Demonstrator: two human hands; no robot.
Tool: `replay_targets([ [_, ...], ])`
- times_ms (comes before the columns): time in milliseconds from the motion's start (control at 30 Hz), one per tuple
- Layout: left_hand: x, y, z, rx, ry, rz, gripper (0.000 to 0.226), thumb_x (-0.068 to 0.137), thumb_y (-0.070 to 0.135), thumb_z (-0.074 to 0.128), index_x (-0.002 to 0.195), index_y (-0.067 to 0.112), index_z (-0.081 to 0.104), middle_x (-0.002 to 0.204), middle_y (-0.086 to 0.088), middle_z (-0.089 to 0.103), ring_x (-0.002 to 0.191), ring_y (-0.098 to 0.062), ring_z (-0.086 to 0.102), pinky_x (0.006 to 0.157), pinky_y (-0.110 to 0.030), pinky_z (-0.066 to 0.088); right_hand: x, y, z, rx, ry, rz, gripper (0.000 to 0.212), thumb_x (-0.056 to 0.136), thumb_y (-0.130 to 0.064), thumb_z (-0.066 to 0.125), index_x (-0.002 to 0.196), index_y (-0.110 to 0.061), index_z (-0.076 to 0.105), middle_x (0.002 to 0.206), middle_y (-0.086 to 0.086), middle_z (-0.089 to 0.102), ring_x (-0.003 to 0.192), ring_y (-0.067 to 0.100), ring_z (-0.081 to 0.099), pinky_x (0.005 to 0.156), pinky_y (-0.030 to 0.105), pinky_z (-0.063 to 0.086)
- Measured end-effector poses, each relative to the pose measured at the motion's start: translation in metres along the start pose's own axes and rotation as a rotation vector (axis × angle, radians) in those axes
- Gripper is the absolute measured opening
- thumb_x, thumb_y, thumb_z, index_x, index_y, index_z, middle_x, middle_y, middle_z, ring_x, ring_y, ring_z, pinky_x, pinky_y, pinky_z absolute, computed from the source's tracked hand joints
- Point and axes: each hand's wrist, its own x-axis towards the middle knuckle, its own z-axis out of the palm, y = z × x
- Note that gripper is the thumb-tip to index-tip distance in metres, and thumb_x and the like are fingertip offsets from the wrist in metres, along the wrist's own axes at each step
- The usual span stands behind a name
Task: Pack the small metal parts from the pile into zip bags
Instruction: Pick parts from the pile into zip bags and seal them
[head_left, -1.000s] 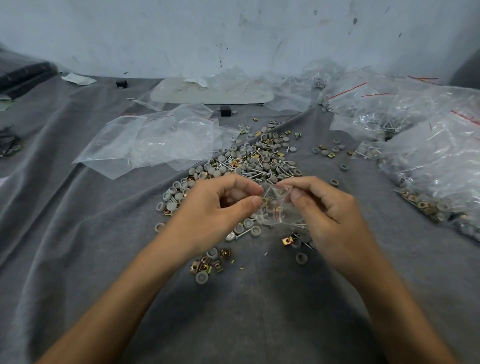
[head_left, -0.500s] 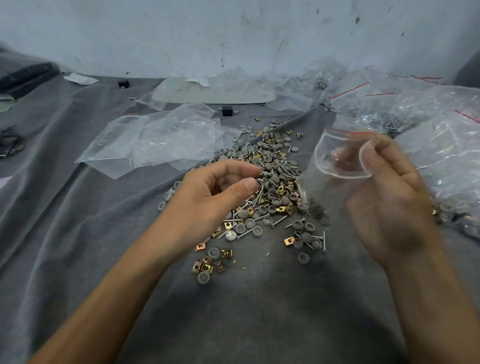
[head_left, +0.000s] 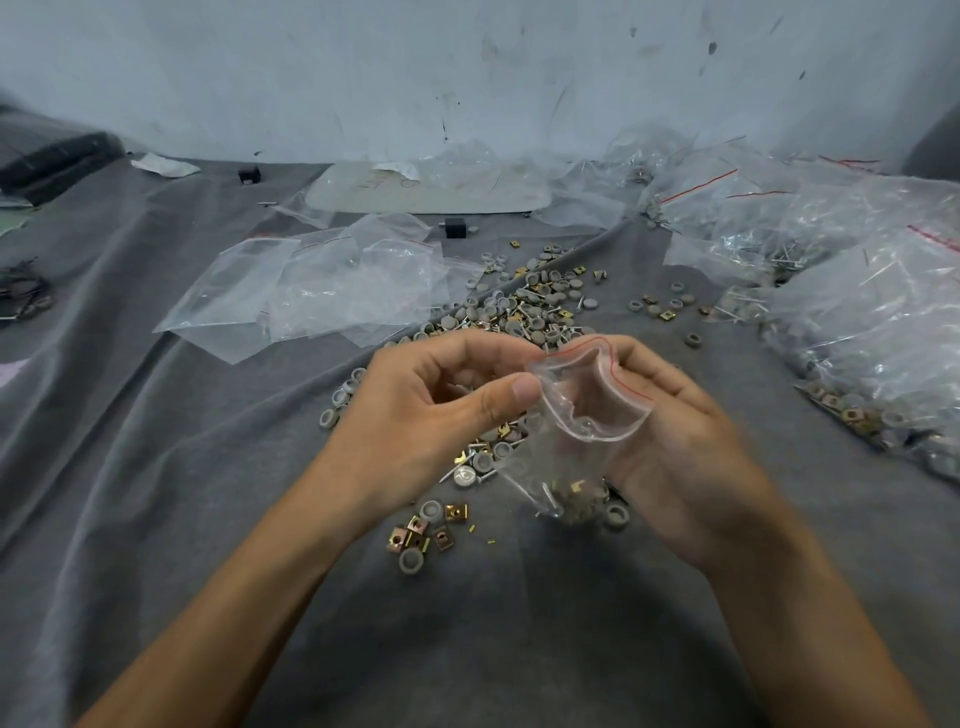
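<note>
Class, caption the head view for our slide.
Left hand and right hand hold a zip bag open above the pile.

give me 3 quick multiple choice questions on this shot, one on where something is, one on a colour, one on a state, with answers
1. Where does the heap of filled clear plastic bags lie relative to the loose pile of grey and brass metal parts?
A) to its right
B) to its left
C) nearer the person

2. What colour is the line along the mouth of the small clear plastic zip bag held in the right hand?
A) blue
B) red
C) green

3. How is that bag's mouth?
A) sealed flat
B) folded over
C) gaping open

Answers:
1 A, the filled bags crowd the right side of the grey cloth.
2 B, a red strip runs along the rim.
3 C, the rim bows apart, with a few parts lying at the bottom.
</note>
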Motion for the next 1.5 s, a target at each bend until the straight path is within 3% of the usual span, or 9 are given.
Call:
replay_targets([
  [200,0.001,-0.002,0.000,-0.050,-0.044,-0.013,0.022,0.080,0.020,0.071,0.099,0.011,0.073,0.092,-0.003,0.078,0.083,-0.008,0.071,0.075,-0.015,0.054,0.002,0.002,-0.002,0.064,-0.059,0.049,0.021,0.095,-0.024,0.058,0.107,-0.011,0.069,0.096,0.010,0.071,0.081,0.019,0.068,0.077,0.045,0.058],
  [300,0.000,0.000,0.000,-0.046,-0.057,0.011,0.017,0.082,0.019,0.070,0.097,0.012,0.074,0.085,0.004,0.077,0.078,-0.002,0.069,0.071,-0.012,0.051,0.002,0.001,0.000,0.127,-0.072,0.066,0.025,0.097,-0.023,0.055,0.112,-0.006,0.064,0.102,0.016,0.071,0.083,0.022,0.068,0.069,0.038,0.058],
  [433,-0.002,0.004,0.002,-0.024,-0.068,0.035,0.013,0.084,0.024,0.070,0.094,0.020,0.077,0.087,-0.001,0.075,0.079,-0.014,0.063,0.071,-0.020,0.051,0.002,0.002,-0.002,0.144,-0.051,0.140,0.038,0.106,-0.020,0.042,0.133,0.006,0.046,0.147,0.039,0.043,0.125,0.060,0.048,0.084,0.048,0.050],
  [500,-0.002,0.006,0.005,0.018,-0.032,0.052,0.012,0.084,0.029,0.071,0.092,0.021,0.077,0.088,-0.010,0.074,0.078,-0.020,0.058,0.069,-0.030,0.048,0.002,0.002,-0.002,0.143,-0.061,0.156,0.037,0.108,-0.018,0.036,0.134,0.006,0.046,0.150,0.039,0.038,0.126,0.061,0.044,0.089,0.054,0.045],
  [700,-0.004,0.021,0.003,0.292,0.076,0.203,0.006,0.095,0.031,0.064,0.096,0.026,0.068,0.091,0.004,0.068,0.076,-0.018,0.063,0.067,-0.025,0.051,0.004,-0.021,-0.001,-0.105,0.113,-0.106,0.036,0.101,-0.035,0.044,0.109,-0.016,0.073,0.106,0.008,0.074,0.100,0.020,0.068,0.087,0.036,0.055],
  [800,-0.006,0.026,0.003,0.467,0.087,0.264,0.006,0.100,0.034,0.057,0.098,0.031,0.061,0.087,0.018,0.061,0.080,-0.005,0.060,0.070,-0.013,0.044,-0.002,-0.034,0.005,-0.509,0.106,-0.337,0.036,0.097,-0.055,0.053,0.113,-0.030,0.073,0.110,-0.002,0.075,0.111,0.015,0.068,0.096,0.033,0.050],
  [967,-0.008,0.030,0.008,0.577,0.061,0.304,0.009,0.101,0.034,0.051,0.099,0.029,0.058,0.089,0.019,0.057,0.090,-0.011,0.058,0.077,-0.019,0.042,-0.011,-0.041,0.021,-1.165,0.098,-0.573,0.028,0.089,-0.043,0.069,0.116,-0.033,0.070,0.115,-0.018,0.066,0.119,0.009,0.060,0.098,0.023,0.044],
  [1167,-0.009,0.032,0.010,0.545,0.016,0.298,0.006,0.100,0.031,0.054,0.098,0.030,0.060,0.088,0.023,0.059,0.086,-0.006,0.058,0.071,-0.016,0.041,-0.013,-0.042,0.028,-1.300,0.138,-0.638,0.006,0.084,-0.026,0.072,0.090,-0.023,0.071,0.097,-0.011,0.067,0.101,0.015,0.061,0.091,0.033,0.046],
  [1500,-0.011,0.035,0.013,0.466,-0.045,0.304,0.006,0.099,0.030,0.056,0.098,0.033,0.061,0.092,0.020,0.063,0.089,-0.009,0.061,0.076,-0.018,0.044,-0.015,-0.049,0.027,-1.224,0.119,-0.599,0.008,0.076,-0.023,0.073,0.076,-0.019,0.066,0.085,-0.008,0.067,0.086,0.014,0.065,0.079,0.035,0.050],
])
